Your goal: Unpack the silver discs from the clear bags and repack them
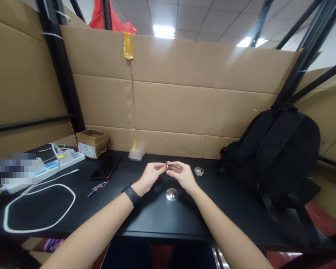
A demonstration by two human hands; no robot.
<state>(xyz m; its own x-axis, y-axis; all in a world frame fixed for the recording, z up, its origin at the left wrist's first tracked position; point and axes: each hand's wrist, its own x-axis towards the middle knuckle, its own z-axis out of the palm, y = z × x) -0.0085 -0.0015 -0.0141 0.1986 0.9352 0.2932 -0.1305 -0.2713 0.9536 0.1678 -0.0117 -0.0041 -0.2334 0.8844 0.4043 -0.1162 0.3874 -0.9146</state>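
The small metal piece (167,165) is held above the tabletop (154,220), between the fingertips of the left hand (154,173) and the right hand (183,175). Each grip is pinched on it, one from either side, and its round edge stands roughly upright. The shiny metal disc (172,194) lies flat between the forearms, nearer the body than the held piece and slightly to its right. The round metal cap (198,171) sits just beyond the right hand's outer side, nearer that hand.
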